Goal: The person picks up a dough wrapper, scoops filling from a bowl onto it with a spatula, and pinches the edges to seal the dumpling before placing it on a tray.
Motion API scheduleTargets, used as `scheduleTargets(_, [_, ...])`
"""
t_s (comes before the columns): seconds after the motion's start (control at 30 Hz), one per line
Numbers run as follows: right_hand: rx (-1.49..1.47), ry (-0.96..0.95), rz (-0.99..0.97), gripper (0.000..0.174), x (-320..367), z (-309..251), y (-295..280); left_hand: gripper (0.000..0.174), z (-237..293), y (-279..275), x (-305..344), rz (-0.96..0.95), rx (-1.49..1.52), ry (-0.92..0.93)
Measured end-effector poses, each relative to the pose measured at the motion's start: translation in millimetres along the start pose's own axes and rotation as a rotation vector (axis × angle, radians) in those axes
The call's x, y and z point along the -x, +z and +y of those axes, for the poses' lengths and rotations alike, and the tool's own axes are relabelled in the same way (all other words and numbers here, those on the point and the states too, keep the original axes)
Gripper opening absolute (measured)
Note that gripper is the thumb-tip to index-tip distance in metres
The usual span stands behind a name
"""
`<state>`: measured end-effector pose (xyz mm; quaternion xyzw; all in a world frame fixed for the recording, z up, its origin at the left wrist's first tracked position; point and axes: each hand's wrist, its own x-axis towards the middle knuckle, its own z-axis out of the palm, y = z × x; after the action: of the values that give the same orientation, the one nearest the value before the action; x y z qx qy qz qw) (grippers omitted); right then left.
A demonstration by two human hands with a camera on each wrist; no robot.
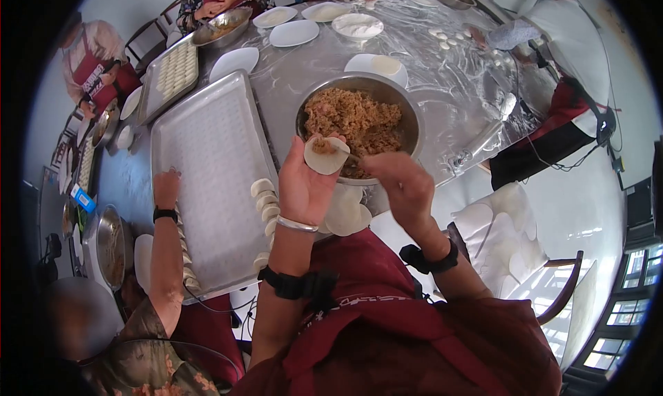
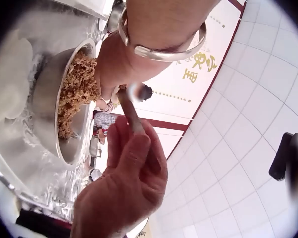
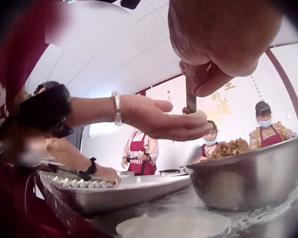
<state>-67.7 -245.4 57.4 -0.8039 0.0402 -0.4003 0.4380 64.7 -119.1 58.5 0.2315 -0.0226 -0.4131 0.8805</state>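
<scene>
My left hand is palm up, with a round dough wrapper lying across its fingers. A dab of minced filling sits on the wrapper. In the right wrist view the left fingers look fairly straight beneath it. My right hand grips a narrow flat stick, whose tip meets the filling at the wrapper. Just beyond both hands stands a steel bowl heaped with brown minced filling. Loose wrappers overlap on the table below my hands.
At my left lies a large metal tray with folded dumplings along its sides; another person's hand is at its left edge. Farther off are a fuller dumpling tray, white plates and several people around the floury table.
</scene>
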Motion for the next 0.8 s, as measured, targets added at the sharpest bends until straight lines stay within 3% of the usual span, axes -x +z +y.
scheduleTargets(0.1, [0.122, -0.319, -0.122, 0.029, 7.4, 0.9, 5.8, 0.050, 6.1, -7.3, 0.9, 0.058, -0.009, -0.013])
scheduleTargets(0.2, [0.115, -0.294, -0.148, 0.029, 10.9, 0.6, 2.9, 0.056, 7.9, -13.2, 2.1, 0.083, 0.011, 0.000])
scheduleTargets(0.3, [0.092, -0.145, -0.140, 0.023, 9.8, -6.7, -8.3, 0.051, 8.4, -22.2, 2.7, 0.077, 0.063, 0.012])
scheduleTargets(0.4, [-0.302, 0.311, 0.032, 0.015, 8.6, -17.8, -12.9, 0.044, 7.1, -24.8, 7.8, 0.069, 0.105, 0.018])
scheduleTargets(0.43, [-0.521, 0.425, 0.079, 0.017, 5.3, -24.2, -13.6, 0.045, 6.8, -23.9, 10.6, 0.054, 0.107, 0.016])
scheduleTargets(0.53, [-0.697, 0.653, 0.157, 0.019, 0.5, -17.5, -10.3, 0.049, 6.3, -11.6, 22.6, 0.070, 0.051, 0.002])
scheduleTargets(0.8, [-0.754, 0.720, 0.182, 0.018, -1.7, -0.8, -10.5, 0.053, 3.3, -22.4, 34.8, 0.048, -0.001, 0.021])
